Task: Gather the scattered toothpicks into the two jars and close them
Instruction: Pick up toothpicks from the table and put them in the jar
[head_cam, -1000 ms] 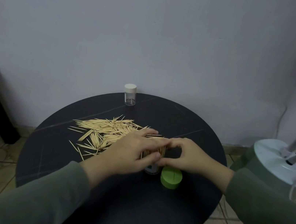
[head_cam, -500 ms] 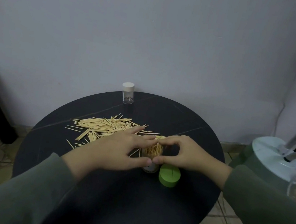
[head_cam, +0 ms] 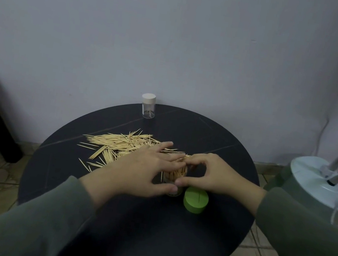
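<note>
We see a small clear jar packed with upright wooden toothpicks [head_cam: 175, 172] standing near the middle of the round black bench [head_cam: 169, 237], caught between both hands. Our left hand [head_cam: 141, 172] lies at the jar's 9 o'clock, fingers spread and nearly straight over the toothpick tips, thumb stretched along the jar's near side; it curls round nothing. Our right hand [head_cam: 209, 174] sits at the jar's 3 o'clock, its forefinger and thumb curved round the jar's mouth and wall, holding it steady. The jar is uncapped and its toothpicks stand crowded, tips fanning slightly above the rim. Its round green lid with a slot [head_cam: 195, 199] rests on the bench at the jar's 5 o'clock, just beside it. A loose heap of pale wooden toothpicks [head_cam: 117, 146] sprawls at the jar's 10 o'clock, partly under the left fingers. A second clear jar with a white cap [head_cam: 148, 106], closed, stands at the bench's 12 o'clock edge, holding only a few toothpicks.
</note>
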`<state>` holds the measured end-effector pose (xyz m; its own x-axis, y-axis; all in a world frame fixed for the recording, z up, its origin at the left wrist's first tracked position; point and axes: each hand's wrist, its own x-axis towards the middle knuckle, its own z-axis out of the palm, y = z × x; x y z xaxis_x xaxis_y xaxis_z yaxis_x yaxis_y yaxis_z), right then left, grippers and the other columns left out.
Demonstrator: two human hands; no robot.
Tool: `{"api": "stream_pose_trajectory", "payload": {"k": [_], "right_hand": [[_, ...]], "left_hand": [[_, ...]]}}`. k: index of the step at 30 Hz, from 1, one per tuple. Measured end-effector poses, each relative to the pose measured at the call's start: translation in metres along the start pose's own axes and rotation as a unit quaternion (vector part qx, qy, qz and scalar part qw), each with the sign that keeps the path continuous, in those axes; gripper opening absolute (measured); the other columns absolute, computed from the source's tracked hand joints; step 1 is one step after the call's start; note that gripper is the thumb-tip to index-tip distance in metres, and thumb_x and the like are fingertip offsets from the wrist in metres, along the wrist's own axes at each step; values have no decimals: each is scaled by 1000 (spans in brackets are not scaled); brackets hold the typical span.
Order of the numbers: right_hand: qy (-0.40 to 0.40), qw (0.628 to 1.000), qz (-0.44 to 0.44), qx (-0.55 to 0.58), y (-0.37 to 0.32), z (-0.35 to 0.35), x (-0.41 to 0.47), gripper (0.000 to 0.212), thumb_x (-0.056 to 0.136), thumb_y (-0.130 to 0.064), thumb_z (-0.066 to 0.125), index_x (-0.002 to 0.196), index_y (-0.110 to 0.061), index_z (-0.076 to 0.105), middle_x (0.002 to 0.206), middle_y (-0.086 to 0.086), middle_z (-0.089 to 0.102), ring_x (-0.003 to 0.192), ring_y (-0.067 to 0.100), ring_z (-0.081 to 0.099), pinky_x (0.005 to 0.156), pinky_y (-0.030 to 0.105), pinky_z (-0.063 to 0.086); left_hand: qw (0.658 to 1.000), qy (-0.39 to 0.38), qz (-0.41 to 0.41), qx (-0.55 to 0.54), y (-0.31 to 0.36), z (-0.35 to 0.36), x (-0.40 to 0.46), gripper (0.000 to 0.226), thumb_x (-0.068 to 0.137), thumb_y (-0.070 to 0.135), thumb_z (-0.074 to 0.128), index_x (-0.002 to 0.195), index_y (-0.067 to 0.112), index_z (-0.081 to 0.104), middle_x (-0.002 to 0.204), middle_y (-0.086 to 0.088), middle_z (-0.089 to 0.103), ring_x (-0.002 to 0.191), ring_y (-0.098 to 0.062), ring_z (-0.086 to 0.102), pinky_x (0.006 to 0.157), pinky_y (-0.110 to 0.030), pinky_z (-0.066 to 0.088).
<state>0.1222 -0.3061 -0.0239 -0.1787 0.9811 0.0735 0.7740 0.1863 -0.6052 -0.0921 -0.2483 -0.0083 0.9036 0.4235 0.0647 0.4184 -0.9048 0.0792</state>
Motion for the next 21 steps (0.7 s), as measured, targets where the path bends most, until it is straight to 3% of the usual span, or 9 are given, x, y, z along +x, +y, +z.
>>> {"api": "stream_pose_trajectory", "payload": {"k": [2,5,9,14,21], "right_hand": [[-1,1000,1,-4,1,0,1,63,63,-73,66,115,-40,67,99,-19,67,95,1,59,87,36,51],[-1,1000,5,-12,2,0,1,72,61,-74,66,122,-36,65,104,-19,66,98,0,58,88,31,50],[-5,1000,13,-7,4,1,2,79,58,-78,66,125,-36,63,106,-21,64,100,-2,56,89,27,48],[-8,1000,6,-4,2,-1,2,57,69,-58,74,122,-39,63,101,-21,63,98,-1,57,85,26,50],[-11,1000,-18,5,2,-1,2,51,69,-57,75,115,-35,68,99,-16,66,95,2,59,85,36,52]], "left_hand": [[1000,-14,-11,-17,-4,0,-1,65,90,61,48,148,39,30,156,23,19,148,-7,-1,120,-42,15],[996,30,-17,-79,-9,-4,-3,63,89,59,54,145,42,33,154,24,24,146,-4,7,120,-33,14],[996,24,-49,-65,-13,-12,-6,65,85,68,48,144,42,36,153,25,23,147,-5,7,120,-37,15],[995,-73,-57,-45,-7,-11,-6,65,87,63,49,146,50,23,157,23,10,147,-6,-4,119,-35,6],[997,-58,-33,-42,-3,-3,-3,74,85,68,48,149,45,20,158,21,11,147,-6,-5,121,-42,10]]}}
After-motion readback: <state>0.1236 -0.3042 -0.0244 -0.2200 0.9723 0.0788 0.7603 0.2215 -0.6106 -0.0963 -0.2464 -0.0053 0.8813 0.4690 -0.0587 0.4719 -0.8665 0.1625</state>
